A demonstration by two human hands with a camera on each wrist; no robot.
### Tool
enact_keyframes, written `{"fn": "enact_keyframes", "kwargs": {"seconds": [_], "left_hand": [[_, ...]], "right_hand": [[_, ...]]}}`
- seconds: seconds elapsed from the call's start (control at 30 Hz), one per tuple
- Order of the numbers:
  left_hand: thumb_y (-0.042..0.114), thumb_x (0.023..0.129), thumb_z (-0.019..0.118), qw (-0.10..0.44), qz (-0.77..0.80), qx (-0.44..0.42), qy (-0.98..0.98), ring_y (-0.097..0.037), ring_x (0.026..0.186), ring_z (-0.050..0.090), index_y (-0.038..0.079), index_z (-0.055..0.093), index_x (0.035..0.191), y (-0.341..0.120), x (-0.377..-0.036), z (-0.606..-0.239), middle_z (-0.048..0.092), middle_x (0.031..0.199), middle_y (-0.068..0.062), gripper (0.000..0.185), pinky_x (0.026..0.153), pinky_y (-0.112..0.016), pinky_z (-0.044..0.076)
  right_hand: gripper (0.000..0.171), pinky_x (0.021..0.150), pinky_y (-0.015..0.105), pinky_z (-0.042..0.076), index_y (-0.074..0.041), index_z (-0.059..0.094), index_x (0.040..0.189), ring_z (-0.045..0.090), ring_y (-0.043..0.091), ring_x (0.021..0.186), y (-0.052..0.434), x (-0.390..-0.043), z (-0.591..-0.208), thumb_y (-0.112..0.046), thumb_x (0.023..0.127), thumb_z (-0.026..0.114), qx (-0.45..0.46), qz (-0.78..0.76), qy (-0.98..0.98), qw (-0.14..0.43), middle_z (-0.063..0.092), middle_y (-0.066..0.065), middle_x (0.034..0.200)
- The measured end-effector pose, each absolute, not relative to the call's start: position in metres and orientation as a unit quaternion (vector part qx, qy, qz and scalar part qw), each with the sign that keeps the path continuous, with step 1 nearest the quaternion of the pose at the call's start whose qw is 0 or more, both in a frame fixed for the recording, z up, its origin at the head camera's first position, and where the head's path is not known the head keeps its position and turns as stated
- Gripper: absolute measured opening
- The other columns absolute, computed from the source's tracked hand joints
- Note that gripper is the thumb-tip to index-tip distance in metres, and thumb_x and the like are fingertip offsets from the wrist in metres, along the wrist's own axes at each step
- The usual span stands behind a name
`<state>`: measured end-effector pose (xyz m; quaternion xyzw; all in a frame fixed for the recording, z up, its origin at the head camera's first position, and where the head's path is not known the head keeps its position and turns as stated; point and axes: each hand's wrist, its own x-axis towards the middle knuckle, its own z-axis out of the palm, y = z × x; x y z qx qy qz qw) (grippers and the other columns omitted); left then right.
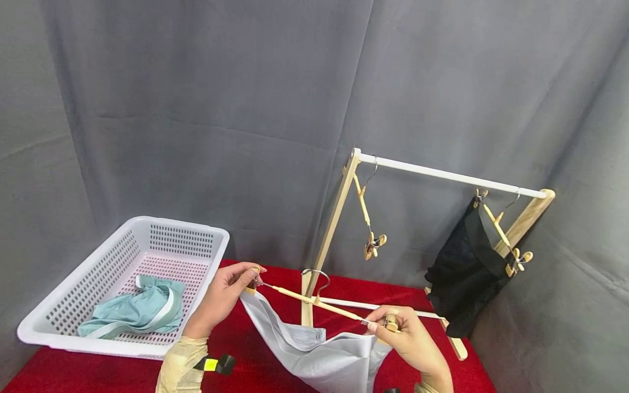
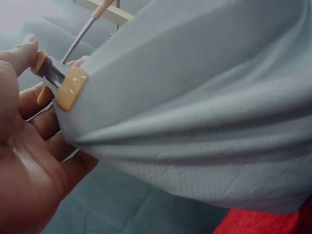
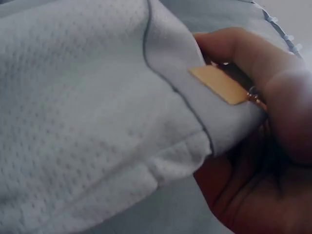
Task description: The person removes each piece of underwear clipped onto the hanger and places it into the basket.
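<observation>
A light grey garment [image 1: 334, 364] with a smooth waistband hangs from a clip hanger [image 1: 339, 310] above the red cloth. My left hand [image 1: 221, 297] pinches the clip at the hanger's left end; in the left wrist view that yellow clip [image 2: 72, 88] bites the waistband's corner. At the other end my right hand [image 1: 413, 339] holds the second clip and the waistband beside it. In the right wrist view the wooden-coloured clip [image 3: 219, 84] lies over the waistband, with finely dotted fabric below. Most of my right fingers are hidden behind the fabric there.
At left stands a white plastic basket [image 1: 221, 248] with a light green garment [image 1: 140, 308] inside. Behind my hands, a wooden rack [image 1: 330, 229] carries a bare clip hanger [image 1: 363, 204] and, further right, a black garment [image 1: 467, 265] on another hanger. Grey curtains enclose the back.
</observation>
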<state>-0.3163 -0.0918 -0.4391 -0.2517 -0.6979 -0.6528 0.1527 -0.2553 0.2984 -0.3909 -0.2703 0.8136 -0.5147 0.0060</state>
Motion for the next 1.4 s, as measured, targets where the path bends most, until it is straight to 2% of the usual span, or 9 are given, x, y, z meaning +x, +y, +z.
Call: {"fn": "enact_keyframes", "kwargs": {"seconds": [0.13,0.3,0.53,0.7,0.73,0.87,1.07,1.23,1.4], "left_hand": [[0.002,0.100,0.060,0.171,-0.657,-0.245,-0.692,-0.006,0.083,0.068,-0.006,0.070,0.106,-0.094,-0.312,-0.435,0.072,0.091,-0.004,0.015,0.077,-0.022,0.057],[0.001,0.097,0.064,0.175,-0.667,-0.239,-0.684,-0.006,0.083,0.070,-0.009,0.069,0.109,-0.097,-0.309,-0.432,0.073,0.093,0.004,0.016,0.077,-0.022,0.058],[-0.004,0.093,0.068,0.153,-0.679,-0.251,-0.672,-0.006,0.086,0.074,-0.016,0.065,0.113,-0.099,-0.310,-0.433,0.077,0.097,-0.008,0.024,0.077,-0.022,0.059],[-0.006,0.092,0.068,0.197,-0.680,-0.237,-0.665,-0.005,0.088,0.072,-0.012,0.067,0.112,-0.089,-0.311,-0.434,0.076,0.096,-0.014,0.021,0.079,-0.021,0.058],[-0.007,0.092,0.068,0.210,-0.679,-0.234,-0.663,-0.005,0.088,0.072,-0.011,0.068,0.112,-0.087,-0.312,-0.434,0.076,0.096,-0.015,0.021,0.079,-0.020,0.058],[-0.010,0.091,0.067,0.251,-0.679,-0.227,-0.651,-0.006,0.085,0.072,-0.010,0.069,0.112,-0.081,-0.314,-0.435,0.077,0.095,-0.006,0.021,0.079,-0.019,0.057],[-0.014,0.090,0.065,0.289,-0.678,-0.227,-0.636,-0.008,0.082,0.071,-0.009,0.071,0.110,-0.076,-0.314,-0.435,0.074,0.092,-0.024,0.021,0.077,-0.018,0.056],[-0.013,0.090,0.066,0.306,-0.678,-0.221,-0.631,-0.009,0.076,0.070,-0.008,0.073,0.106,-0.075,-0.315,-0.436,0.074,0.088,-0.020,0.018,0.072,-0.018,0.056],[-0.011,0.091,0.066,0.307,-0.671,-0.228,-0.635,-0.010,0.077,0.072,-0.007,0.073,0.105,-0.080,-0.315,-0.436,0.074,0.087,-0.020,0.016,0.070,-0.020,0.058]], "right_hand": [[0.007,0.067,0.028,0.057,-0.004,0.069,0.098,0.065,0.011,0.072,0.293,-0.257,-0.390,-0.003,0.092,0.072,-0.241,-0.521,0.818,-0.028,0.069,0.005,0.083],[0.014,0.062,0.024,0.053,-0.003,0.065,0.096,0.062,0.006,0.070,0.283,-0.258,-0.391,-0.003,0.089,0.076,-0.166,-0.537,0.822,-0.095,0.070,0.002,0.081],[0.024,0.062,0.023,0.054,-0.003,0.069,0.106,0.068,0.007,0.078,0.271,-0.261,-0.394,0.002,0.084,0.079,-0.111,-0.528,0.817,-0.203,0.076,0.006,0.089],[0.027,0.066,0.020,0.055,-0.004,0.071,0.107,0.069,0.006,0.080,0.263,-0.263,-0.395,0.003,0.083,0.081,-0.085,-0.532,0.806,-0.244,0.076,0.011,0.093],[0.027,0.066,0.019,0.056,-0.005,0.071,0.107,0.069,0.006,0.080,0.262,-0.264,-0.396,0.003,0.082,0.081,-0.085,-0.532,0.805,-0.249,0.075,0.011,0.092],[0.027,0.067,0.019,0.056,-0.005,0.072,0.106,0.069,0.007,0.079,0.261,-0.266,-0.396,0.002,0.082,0.081,-0.094,-0.525,0.806,-0.256,0.075,0.010,0.092],[0.027,0.063,0.021,0.055,-0.007,0.072,0.107,0.069,0.008,0.078,0.263,-0.267,-0.396,0.000,0.083,0.081,-0.097,-0.517,0.811,-0.254,0.076,0.009,0.092],[0.027,0.063,0.023,0.056,-0.008,0.071,0.107,0.070,0.009,0.078,0.263,-0.267,-0.396,-0.001,0.083,0.082,-0.091,-0.512,0.817,-0.248,0.076,0.008,0.092],[0.027,0.064,0.023,0.056,-0.007,0.072,0.107,0.070,0.009,0.078,0.261,-0.268,-0.397,-0.001,0.083,0.082,-0.083,-0.509,0.820,-0.247,0.076,0.007,0.092]]}}
